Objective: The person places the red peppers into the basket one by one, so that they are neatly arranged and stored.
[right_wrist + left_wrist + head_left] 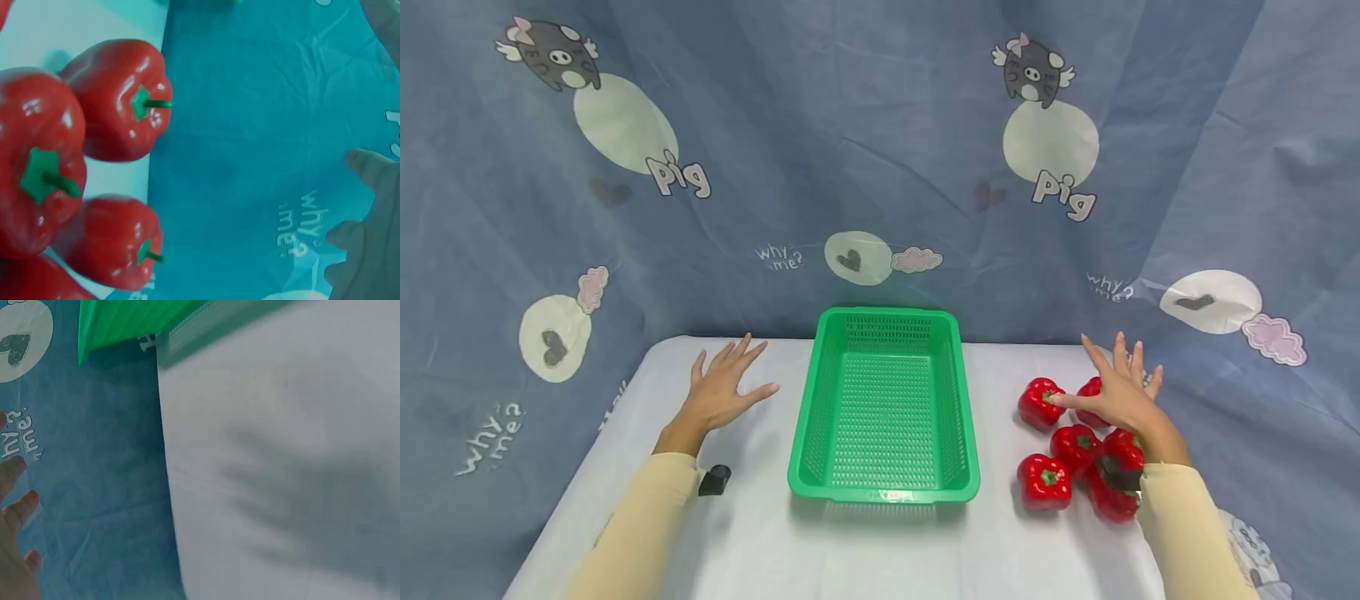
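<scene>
My left hand hovers over the white table to the left of a green plastic basket, its fingers spread and nothing in them. The green basket stands in the middle of the table with a bare mesh floor. Over on the right, my right hand is held above several red bell peppers, fingers spread apart and holding nothing. Its thumb overlaps one bell pepper in the head view. Green stems show on the bell peppers in the right wrist view, and the right hand and wrist partly hide some of them.
A blue cloth curtain with pig prints hangs behind the table's far edge. The white table runs under the basket and peppers. A small black object sits at the left wrist.
</scene>
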Tool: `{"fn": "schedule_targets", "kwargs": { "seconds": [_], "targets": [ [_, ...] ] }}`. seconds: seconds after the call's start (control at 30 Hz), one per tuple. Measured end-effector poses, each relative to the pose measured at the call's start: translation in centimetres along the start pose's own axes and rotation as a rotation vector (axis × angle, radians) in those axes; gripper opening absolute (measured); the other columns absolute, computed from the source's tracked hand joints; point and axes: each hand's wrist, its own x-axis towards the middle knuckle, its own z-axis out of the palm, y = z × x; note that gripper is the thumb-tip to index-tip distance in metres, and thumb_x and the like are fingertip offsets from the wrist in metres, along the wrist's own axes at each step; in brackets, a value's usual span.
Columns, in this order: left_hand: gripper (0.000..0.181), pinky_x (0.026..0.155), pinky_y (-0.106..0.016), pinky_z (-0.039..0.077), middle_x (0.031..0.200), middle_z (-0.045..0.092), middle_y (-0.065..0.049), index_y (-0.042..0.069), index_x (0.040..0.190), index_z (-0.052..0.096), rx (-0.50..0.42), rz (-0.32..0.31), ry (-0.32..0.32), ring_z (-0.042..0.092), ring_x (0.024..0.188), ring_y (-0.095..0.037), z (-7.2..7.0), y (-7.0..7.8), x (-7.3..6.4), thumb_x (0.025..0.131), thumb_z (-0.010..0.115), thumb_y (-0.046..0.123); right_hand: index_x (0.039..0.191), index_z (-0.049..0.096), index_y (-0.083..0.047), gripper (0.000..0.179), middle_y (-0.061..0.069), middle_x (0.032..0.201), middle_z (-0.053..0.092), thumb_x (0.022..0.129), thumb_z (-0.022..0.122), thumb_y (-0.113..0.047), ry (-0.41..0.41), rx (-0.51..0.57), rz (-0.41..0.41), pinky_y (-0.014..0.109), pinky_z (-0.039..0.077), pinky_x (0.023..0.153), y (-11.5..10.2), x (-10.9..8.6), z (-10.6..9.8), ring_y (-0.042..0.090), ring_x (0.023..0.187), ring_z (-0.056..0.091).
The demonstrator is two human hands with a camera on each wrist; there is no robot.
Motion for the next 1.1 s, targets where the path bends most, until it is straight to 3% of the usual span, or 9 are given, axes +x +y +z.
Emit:
{"fn": "schedule_targets", "kwargs": {
  "seconds": [0.3, 0.47, 0.7, 0.93, 1.1],
  "targets": [
    [0.074, 0.112, -0.065, 0.002, 0.156, 0.023, -0.021, 0.011, 0.151, 0.031, -0.196, -0.010, 0.028, 0.020, 0.140, -0.046, 3.4, 0.5, -0.1, 0.092, 0.055, 0.051, 0.154, -0.011, -0.021, 0.124, 0.029, 0.150, -0.027, 0.072, 0.074, -0.060, 0.046, 0.072, -0.007, 0.074, -0.024, 0.095, 1.8, -1.7, 0.5, 0.052, 0.133, -0.031],
    [0.072, 0.113, -0.063, 0.003, 0.156, 0.023, -0.020, 0.011, 0.151, 0.031, -0.307, -0.047, 0.037, 0.020, 0.140, -0.045, 4.9, 0.8, -0.5, 0.093, 0.056, 0.045, 0.154, -0.009, -0.021, 0.123, 0.028, 0.152, -0.025, 0.072, 0.075, -0.058, 0.116, 0.104, -0.011, 0.075, -0.021, 0.096, 2.5, -2.5, 0.9, 0.052, 0.135, -0.027],
    [0.069, 0.108, -0.070, 0.010, 0.157, 0.023, -0.016, 0.016, 0.152, 0.030, -0.466, -0.107, 0.023, 0.016, 0.142, -0.044, 6.7, 1.9, -0.9, 0.093, 0.058, 0.040, 0.155, -0.003, -0.020, 0.118, 0.028, 0.154, -0.020, 0.074, 0.077, -0.050, 0.201, 0.160, 0.009, 0.075, -0.019, 0.098, 4.2, -3.6, 1.1, 0.051, 0.137, -0.023],
    [0.072, 0.108, -0.070, 0.009, 0.158, 0.020, -0.015, 0.021, 0.153, 0.026, -0.626, -0.174, -0.026, 0.011, 0.144, -0.043, 7.8, 2.8, -1.2, 0.093, 0.056, 0.046, 0.156, 0.002, -0.022, 0.113, 0.025, 0.156, -0.015, 0.075, 0.078, -0.042, 0.278, 0.241, 0.016, 0.072, -0.018, 0.102, 6.1, -5.0, 2.0, 0.048, 0.140, -0.019],
    [0.072, 0.108, -0.071, 0.008, 0.159, 0.017, -0.015, 0.024, 0.154, 0.024, -0.684, -0.224, -0.040, 0.010, 0.144, -0.043, 8.1, 3.4, -1.3, 0.093, 0.055, 0.047, 0.156, 0.004, -0.021, 0.109, 0.025, 0.157, -0.011, 0.078, 0.078, -0.038, 0.314, 0.295, 0.046, 0.073, -0.016, 0.101, 7.5, -5.9, 2.8, 0.048, 0.141, -0.015]
  ]
}}
